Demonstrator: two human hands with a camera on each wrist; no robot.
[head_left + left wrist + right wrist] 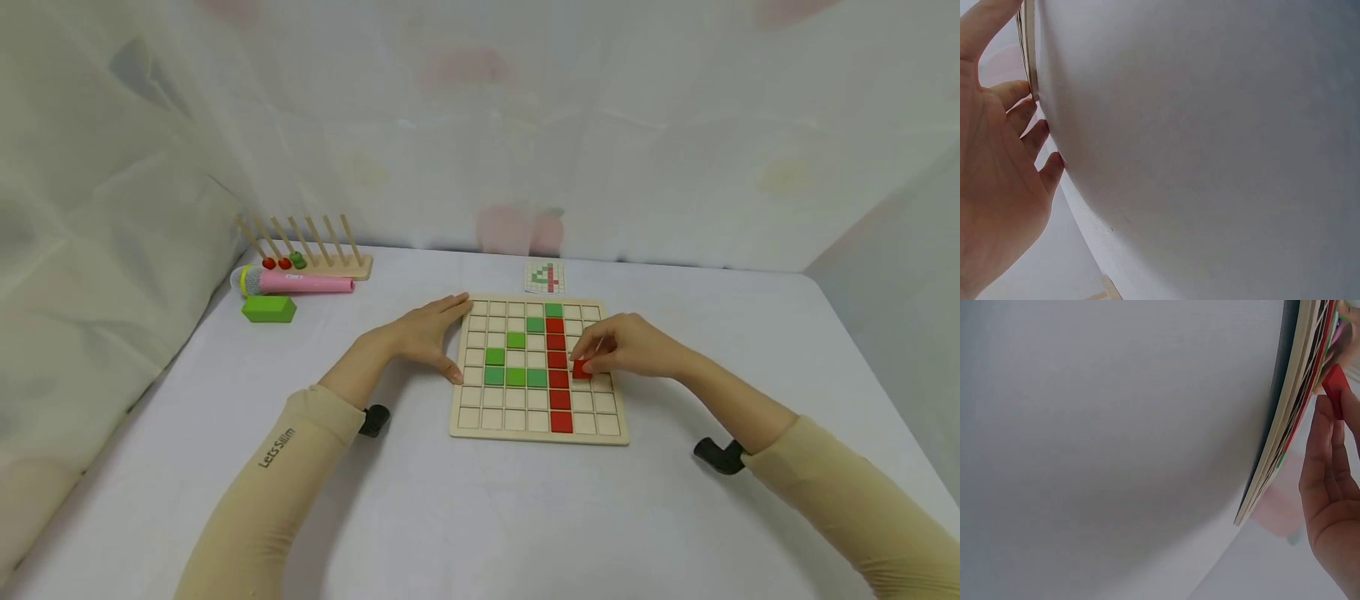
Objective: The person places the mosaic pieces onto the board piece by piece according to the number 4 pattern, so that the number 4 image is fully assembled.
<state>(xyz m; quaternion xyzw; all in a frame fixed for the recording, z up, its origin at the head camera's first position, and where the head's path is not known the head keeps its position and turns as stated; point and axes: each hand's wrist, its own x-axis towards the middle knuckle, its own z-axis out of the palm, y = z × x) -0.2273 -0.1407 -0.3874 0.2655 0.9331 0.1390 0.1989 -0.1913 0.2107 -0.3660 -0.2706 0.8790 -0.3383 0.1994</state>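
A wooden grid board [540, 438] lies on the white table. A column of red square tiles [559, 398] runs down it, with several green tiles [516, 377] to the left and one above. My right hand [636, 346] pinches a red tile [581, 370] between thumb and fingers, just right of that column. In the right wrist view the red tile [1336, 390] is tilted above the board's surface. My left hand [427, 333] spreads along the board's left edge, thumb and fingertips touching it. The left wrist view shows its fingers [1036, 134] extended, holding nothing.
Behind the board lies a small pattern card [544, 277] with a similar design. At the back left are a wooden peg stand [341, 267] with red and green beads, a pink toy microphone [307, 283] and a green block [268, 309]. Fabric walls surround the table.
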